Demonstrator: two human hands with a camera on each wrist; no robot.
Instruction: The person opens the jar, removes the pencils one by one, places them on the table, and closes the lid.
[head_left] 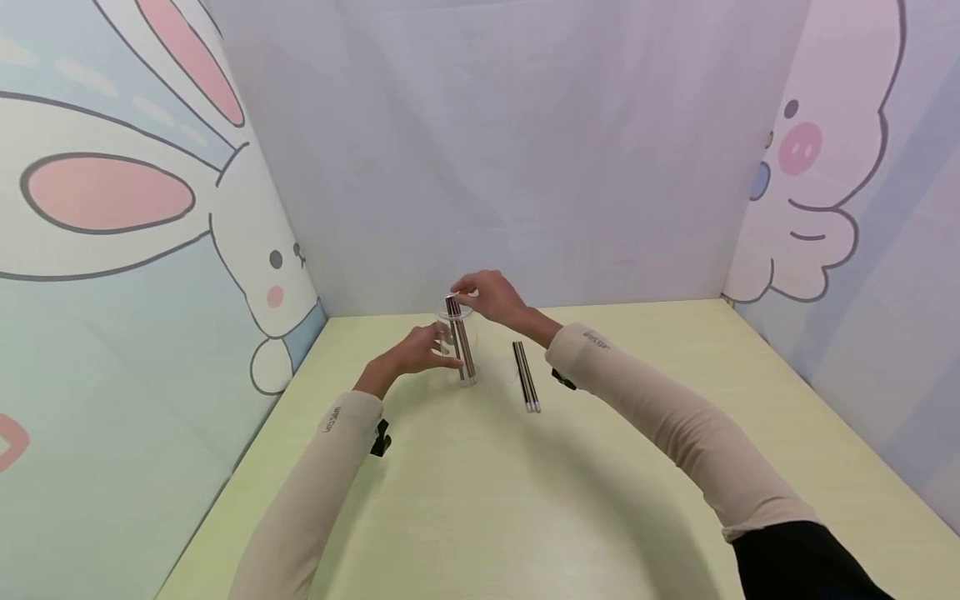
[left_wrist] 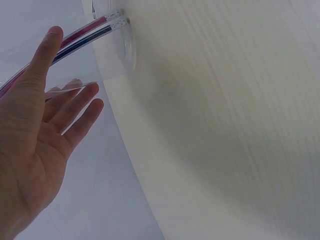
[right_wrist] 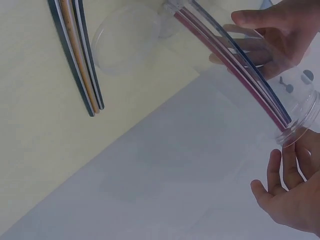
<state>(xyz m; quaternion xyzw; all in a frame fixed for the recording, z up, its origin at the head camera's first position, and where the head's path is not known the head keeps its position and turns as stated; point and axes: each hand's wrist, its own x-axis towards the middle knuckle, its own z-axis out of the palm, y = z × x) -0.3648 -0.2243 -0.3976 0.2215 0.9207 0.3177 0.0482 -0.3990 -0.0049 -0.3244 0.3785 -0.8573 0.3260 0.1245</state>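
Observation:
A tall clear jar [head_left: 472,333] stands near the back of the table with a few slim pencils [head_left: 465,346] leaning inside it. In the right wrist view these pencils [right_wrist: 225,57] look red and dark blue. My left hand [head_left: 418,350] holds the jar's side, thumb on the near face and fingers round the far side. At the jar's mouth is my right hand [head_left: 491,296], its fingertips right at the rim beside the pencil tops. The right wrist view shows that hand [right_wrist: 295,195] with loosely bent fingers under the rim.
Three loose pencils [head_left: 527,379], two dark and one yellowish, lie side by side to the right of the jar. A clear round lid [right_wrist: 127,40] lies flat between them and the jar. A pale curtain wall [head_left: 510,167] rises behind the table.

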